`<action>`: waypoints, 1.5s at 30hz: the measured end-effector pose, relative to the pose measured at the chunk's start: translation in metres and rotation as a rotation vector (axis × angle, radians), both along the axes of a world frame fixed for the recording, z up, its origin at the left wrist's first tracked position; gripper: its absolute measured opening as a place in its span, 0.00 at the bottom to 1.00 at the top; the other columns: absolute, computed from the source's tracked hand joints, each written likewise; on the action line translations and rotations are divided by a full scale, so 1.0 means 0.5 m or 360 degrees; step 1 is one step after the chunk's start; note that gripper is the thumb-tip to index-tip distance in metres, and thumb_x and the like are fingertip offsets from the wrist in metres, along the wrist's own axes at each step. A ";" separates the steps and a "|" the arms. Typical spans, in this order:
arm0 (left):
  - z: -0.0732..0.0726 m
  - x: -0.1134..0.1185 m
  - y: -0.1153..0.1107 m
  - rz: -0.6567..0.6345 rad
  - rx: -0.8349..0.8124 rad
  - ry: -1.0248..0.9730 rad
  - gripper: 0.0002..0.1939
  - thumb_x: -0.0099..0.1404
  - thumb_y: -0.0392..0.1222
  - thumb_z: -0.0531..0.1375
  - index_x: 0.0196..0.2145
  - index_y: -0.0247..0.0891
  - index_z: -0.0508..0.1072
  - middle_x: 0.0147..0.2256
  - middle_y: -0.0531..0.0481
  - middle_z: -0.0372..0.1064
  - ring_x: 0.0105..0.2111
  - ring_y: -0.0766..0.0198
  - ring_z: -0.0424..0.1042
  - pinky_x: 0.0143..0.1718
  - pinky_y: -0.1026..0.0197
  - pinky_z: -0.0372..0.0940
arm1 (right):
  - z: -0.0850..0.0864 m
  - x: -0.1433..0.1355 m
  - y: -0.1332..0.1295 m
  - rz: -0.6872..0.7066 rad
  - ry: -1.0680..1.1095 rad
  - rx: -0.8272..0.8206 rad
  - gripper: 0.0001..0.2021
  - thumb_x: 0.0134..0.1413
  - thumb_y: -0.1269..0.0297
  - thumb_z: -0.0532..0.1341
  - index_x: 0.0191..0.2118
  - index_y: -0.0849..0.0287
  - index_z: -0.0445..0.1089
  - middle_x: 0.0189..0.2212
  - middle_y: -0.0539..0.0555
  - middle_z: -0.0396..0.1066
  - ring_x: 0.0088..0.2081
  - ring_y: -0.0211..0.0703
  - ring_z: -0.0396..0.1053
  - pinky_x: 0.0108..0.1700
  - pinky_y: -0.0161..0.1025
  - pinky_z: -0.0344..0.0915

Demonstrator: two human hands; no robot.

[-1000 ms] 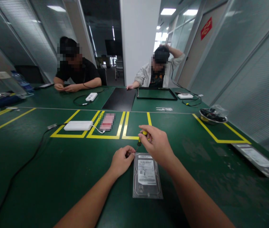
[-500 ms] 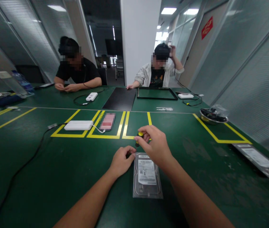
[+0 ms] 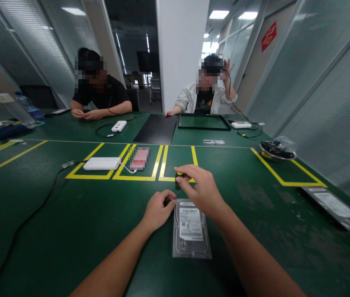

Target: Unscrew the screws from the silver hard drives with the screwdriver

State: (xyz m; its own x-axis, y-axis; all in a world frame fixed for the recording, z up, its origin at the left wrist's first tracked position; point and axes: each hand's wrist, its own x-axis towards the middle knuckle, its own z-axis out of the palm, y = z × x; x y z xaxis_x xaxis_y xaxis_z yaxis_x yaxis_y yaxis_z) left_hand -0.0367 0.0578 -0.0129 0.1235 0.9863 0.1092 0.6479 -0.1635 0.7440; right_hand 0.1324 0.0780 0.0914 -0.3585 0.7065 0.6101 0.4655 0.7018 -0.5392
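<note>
A silver hard drive (image 3: 191,227) with a white label lies flat on the green table in front of me. My left hand (image 3: 158,211) rests at its far left corner, fingers curled and gripping that edge. Above the drive's far end, my right hand (image 3: 204,187) is closed around a short screwdriver (image 3: 177,183) with a dark handle and a yellow cap. The screwdriver stands about upright; its tip is hidden, so I cannot tell whether it touches the drive.
A white power bank (image 3: 102,163) is cabled to a pink phone (image 3: 139,159). Another hard drive (image 3: 335,208) lies right, near a metal bowl (image 3: 277,154) of parts. Across the table sit two people, with a black panel (image 3: 156,128) and a black frame (image 3: 205,127).
My right hand's fingers have shifted around the screwdriver, its yellow cap now mostly under the index finger. My left hand stays put. The person opposite has opened their raised hand.
</note>
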 end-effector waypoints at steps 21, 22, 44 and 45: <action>0.001 0.000 -0.001 -0.0024 0.0024 -0.0022 0.05 0.63 0.38 0.58 0.37 0.41 0.73 0.35 0.53 0.74 0.37 0.59 0.68 0.39 0.59 0.59 | -0.010 -0.002 0.004 -0.0051 0.0112 0.0140 0.06 0.56 0.66 0.65 0.40 0.60 0.75 0.34 0.55 0.69 0.37 0.42 0.69 0.41 0.42 0.68; 0.002 0.000 -0.001 -0.0024 0.0023 -0.0019 0.05 0.63 0.38 0.58 0.37 0.41 0.73 0.35 0.53 0.74 0.37 0.59 0.68 0.39 0.59 0.59 | -0.011 -0.002 0.004 -0.0056 0.0121 0.0148 0.05 0.57 0.67 0.64 0.39 0.60 0.75 0.34 0.55 0.70 0.37 0.42 0.69 0.41 0.42 0.68; -0.004 -0.001 -0.001 -0.0013 0.0036 -0.0011 0.05 0.62 0.38 0.58 0.37 0.41 0.73 0.35 0.53 0.74 0.37 0.60 0.69 0.40 0.60 0.59 | -0.023 -0.008 0.009 -0.0022 0.0211 0.0081 0.08 0.55 0.68 0.65 0.42 0.60 0.73 0.37 0.56 0.69 0.40 0.43 0.69 0.41 0.41 0.67; -0.004 -0.001 -0.001 -0.0017 0.0037 -0.0010 0.05 0.62 0.38 0.58 0.36 0.42 0.73 0.35 0.53 0.74 0.38 0.60 0.69 0.40 0.60 0.59 | -0.024 -0.008 0.009 -0.0024 0.0215 0.0085 0.07 0.56 0.68 0.64 0.41 0.60 0.74 0.37 0.56 0.69 0.40 0.43 0.69 0.42 0.41 0.67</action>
